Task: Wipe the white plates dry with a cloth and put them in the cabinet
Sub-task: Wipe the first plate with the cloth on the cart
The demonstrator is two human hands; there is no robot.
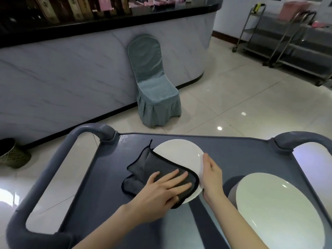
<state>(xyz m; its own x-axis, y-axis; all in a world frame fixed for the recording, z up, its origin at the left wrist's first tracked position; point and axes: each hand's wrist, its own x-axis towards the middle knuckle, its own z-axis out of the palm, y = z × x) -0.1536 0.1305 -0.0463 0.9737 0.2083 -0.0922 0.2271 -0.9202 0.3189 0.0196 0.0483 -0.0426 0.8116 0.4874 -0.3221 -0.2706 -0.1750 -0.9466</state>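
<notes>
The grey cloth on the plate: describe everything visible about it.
The grey cloth is dark grey, soft-looking fabric with a darker stitched edge. It lies rumpled, one part draped over the near-left portion of the white plate, the rest bunched on the cart top to the plate's left. The left hand presses flat on it; the right hand holds the plate's right rim.

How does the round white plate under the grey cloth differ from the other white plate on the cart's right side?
The round white plate under the cloth is partly covered by the dark grey cloth; the white plate on the right is bare. The left hand presses the cloth onto the first and the right hand steadies its rim; nobody touches the second. The second looks larger, being nearer the camera. Both are plain white and sit on the grey cart top.
</notes>
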